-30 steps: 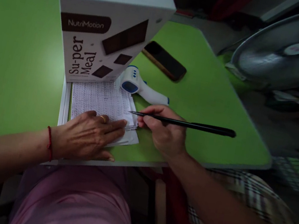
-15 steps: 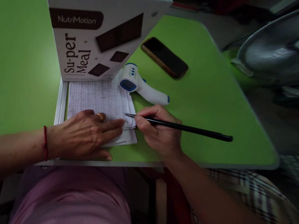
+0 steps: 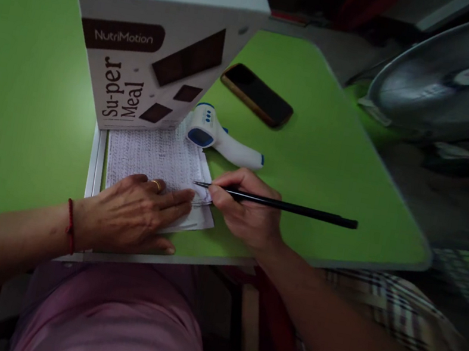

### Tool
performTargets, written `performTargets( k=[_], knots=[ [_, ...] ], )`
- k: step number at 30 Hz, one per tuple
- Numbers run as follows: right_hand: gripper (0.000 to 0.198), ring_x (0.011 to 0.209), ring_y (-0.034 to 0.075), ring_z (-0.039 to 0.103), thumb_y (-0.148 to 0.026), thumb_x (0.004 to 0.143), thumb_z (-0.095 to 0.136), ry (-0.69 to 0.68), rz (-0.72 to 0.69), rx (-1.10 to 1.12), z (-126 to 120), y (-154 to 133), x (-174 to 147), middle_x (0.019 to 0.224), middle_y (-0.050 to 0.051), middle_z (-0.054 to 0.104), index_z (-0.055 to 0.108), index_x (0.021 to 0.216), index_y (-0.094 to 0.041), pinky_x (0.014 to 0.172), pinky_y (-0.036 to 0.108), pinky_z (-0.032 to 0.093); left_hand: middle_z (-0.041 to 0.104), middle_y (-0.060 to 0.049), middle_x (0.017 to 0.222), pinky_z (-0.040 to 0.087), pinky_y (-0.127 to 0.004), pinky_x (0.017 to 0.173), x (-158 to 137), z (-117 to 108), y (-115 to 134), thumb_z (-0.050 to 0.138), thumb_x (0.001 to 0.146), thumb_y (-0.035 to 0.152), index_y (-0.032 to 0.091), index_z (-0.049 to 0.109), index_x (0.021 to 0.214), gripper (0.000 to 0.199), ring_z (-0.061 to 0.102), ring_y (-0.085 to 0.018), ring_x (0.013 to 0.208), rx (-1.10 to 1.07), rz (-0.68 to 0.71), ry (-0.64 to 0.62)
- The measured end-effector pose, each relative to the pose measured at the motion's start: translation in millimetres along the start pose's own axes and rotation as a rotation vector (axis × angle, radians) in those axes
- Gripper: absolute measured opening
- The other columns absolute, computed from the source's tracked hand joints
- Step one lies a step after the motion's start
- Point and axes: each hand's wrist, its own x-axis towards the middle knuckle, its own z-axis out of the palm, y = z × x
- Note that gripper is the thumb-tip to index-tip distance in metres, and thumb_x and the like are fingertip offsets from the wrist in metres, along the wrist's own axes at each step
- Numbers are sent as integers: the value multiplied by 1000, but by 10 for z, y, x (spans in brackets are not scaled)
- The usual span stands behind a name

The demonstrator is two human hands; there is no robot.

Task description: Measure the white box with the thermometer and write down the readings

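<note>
A long black pen (image 3: 296,208) is pinched in my right hand (image 3: 251,209), its tip at the right part of a handwritten sheet of paper (image 3: 147,157). Dense lines of writing cover the sheet, and more papers lie beneath it. My left hand (image 3: 137,210) rests flat across the lower part of the papers, fingers stretched out to the right. Just above the papers' right side lies a white and blue infrared thermometer (image 3: 223,137). The large white box (image 3: 158,65) marked NutriMotion stands upright on the far end of the papers.
A smartphone (image 3: 258,95) lies face up on the green table (image 3: 343,176), beyond the thermometer. Past the table's right edge is a large round metal object (image 3: 442,79). A checkered cloth (image 3: 393,306) shows beside my right forearm.
The pen's rear end has swung slightly toward me and left while its tip stays near the same spot on the paper. My left hand has stayed in place.
</note>
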Motion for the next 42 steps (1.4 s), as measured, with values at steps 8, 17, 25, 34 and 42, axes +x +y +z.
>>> performTargets(
  k=[8,17,25,34,42],
  knots=[
    [14,45,12,50,-32,75,65,-26,22,25,-6,14,-14,52,-4,58,58,65,-26,44,27,40,50,-9,153,53,-40,80,2,13,2,57,99,53,13,54,137,55,63,-26,105,5,5,20],
    [11,45,12,49,-30,74,63,27,36,32,1,23,-10,52,-4,58,58,65,-26,46,28,41,49,-13,153,53,-39,81,-9,13,-11,57,99,53,13,53,138,56,63,-26,106,-5,13,14],
    [12,48,14,52,-30,77,65,-2,7,-1,-13,34,-12,56,-3,61,57,68,-28,48,29,42,49,-12,153,53,-39,82,-6,9,-2,57,99,53,13,53,138,56,63,-26,108,-10,7,15],
    [11,45,12,47,-29,75,63,3,11,24,0,33,-21,52,-4,56,57,66,-25,45,27,39,50,-11,153,52,-38,82,-10,-6,-4,56,100,52,13,53,138,55,63,-26,107,1,2,-5],
    [14,46,13,49,-33,74,63,13,19,-1,-5,25,-6,51,-3,57,57,63,-26,46,28,41,50,-13,153,53,-39,82,-10,2,-2,58,99,52,13,52,139,56,63,-26,108,-3,-3,3]
  ],
)
